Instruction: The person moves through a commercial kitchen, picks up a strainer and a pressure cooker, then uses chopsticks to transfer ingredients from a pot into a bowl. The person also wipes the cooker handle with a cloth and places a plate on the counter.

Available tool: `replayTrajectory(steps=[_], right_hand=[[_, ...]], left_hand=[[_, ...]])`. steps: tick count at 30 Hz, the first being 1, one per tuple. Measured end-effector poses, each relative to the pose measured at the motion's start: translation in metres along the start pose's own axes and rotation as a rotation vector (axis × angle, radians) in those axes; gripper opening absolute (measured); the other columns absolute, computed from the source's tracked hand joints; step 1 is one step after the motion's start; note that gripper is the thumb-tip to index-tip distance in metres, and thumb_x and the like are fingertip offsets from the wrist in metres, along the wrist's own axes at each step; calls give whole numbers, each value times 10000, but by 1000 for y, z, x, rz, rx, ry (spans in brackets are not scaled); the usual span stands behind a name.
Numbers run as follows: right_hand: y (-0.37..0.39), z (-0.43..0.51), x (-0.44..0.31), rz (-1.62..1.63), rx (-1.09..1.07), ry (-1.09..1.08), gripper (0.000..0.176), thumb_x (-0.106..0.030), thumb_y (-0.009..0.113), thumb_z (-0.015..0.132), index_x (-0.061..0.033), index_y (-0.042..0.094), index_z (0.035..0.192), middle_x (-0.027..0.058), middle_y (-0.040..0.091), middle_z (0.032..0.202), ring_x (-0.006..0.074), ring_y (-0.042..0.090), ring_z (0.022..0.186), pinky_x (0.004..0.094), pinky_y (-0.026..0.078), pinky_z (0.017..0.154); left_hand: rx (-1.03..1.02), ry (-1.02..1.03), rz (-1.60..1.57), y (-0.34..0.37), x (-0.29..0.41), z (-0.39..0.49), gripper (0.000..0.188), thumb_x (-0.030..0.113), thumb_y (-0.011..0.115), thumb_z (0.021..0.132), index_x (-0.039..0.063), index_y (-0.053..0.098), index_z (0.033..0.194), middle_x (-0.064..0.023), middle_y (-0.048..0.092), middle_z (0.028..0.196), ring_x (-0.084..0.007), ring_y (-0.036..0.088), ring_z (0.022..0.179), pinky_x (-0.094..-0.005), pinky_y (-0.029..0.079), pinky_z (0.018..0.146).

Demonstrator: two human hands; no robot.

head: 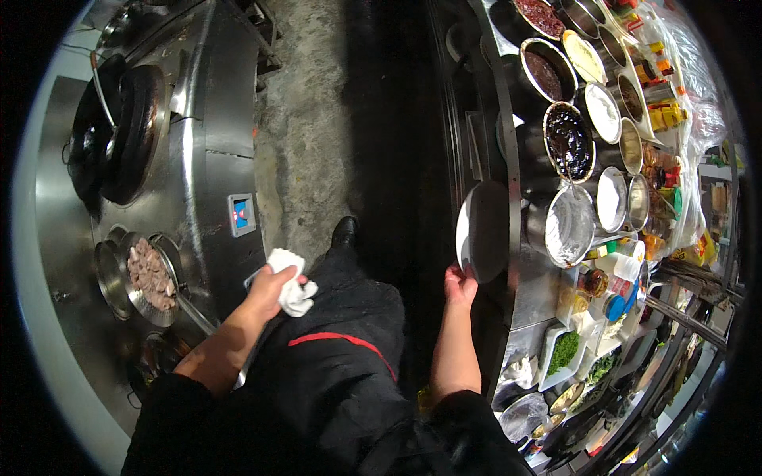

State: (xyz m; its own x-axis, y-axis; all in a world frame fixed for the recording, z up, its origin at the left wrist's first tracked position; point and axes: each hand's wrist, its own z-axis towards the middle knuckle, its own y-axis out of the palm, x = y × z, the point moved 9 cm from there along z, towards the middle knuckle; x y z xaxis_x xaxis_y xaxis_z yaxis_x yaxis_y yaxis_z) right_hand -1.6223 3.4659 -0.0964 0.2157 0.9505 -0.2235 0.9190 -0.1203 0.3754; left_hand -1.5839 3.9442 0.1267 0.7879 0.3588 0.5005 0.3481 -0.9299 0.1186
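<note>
My left hand [271,288] grips a crumpled white cloth [293,282] in front of the steel stove's edge. Over by the counter on the right, my right hand [461,285] holds a white plate [468,229] by its near rim. The plate is tilted, and most of its face lies in dark shadow. Left of my left arm, a perforated strainer ladle [156,315] filled with pale meat pieces [150,272] rests over a metal pot [110,279].
A dark wok [134,137] with a ladle [104,98] in it sits on the stove [226,131]. Sauce bowls, including one of dark sauce [568,140], line the right counter [530,303]. Chopped green herbs [562,352] fill a tub. Concrete floor [303,107] runs between.
</note>
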Motion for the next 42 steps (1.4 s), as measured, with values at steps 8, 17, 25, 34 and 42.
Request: replayTrajectory(steps=[8,17,25,34,42], right_hand=[[40,68,-40,216,-262,-20,208,-73,521,887,27,628,1035,148,661,930,275,621,804,379,513,675],[15,169,-65,139,-260,-142,252,-123,504,939,-35,636,1133,125,674,1091,321,645,990,473,540,887],[54,-19,15,-348,-434,87,227,-47,589,922,-43,594,1148,128,651,1092,273,653,953,397,566,776],[-5,-238,-91,-403,-432,-25,405,-142,621,933,-64,505,1313,125,657,1159,212,663,951,347,558,796],[-147,-373,-155,69,-210,-516,223,-128,603,937,-78,564,1151,103,683,1001,200,659,841,339,535,697]], left_hand=[[-33,75,61,-18,43,-12,195,92,567,935,12,563,1113,-105,649,918,-228,663,808,-392,561,707],[79,130,31,-40,17,-28,283,120,584,937,82,517,1209,-69,626,1031,-226,654,827,-443,572,749],[-16,105,76,-3,-5,-52,295,114,547,944,57,527,1233,-138,665,1013,-286,665,897,-498,565,792],[-663,-168,81,238,-14,-62,430,125,461,892,2,518,1300,-171,601,1247,-340,580,1142,-512,451,1009],[-1325,-606,522,402,-148,-250,528,331,597,859,2,567,1270,-158,629,1222,-311,595,1144,-469,450,1011]])
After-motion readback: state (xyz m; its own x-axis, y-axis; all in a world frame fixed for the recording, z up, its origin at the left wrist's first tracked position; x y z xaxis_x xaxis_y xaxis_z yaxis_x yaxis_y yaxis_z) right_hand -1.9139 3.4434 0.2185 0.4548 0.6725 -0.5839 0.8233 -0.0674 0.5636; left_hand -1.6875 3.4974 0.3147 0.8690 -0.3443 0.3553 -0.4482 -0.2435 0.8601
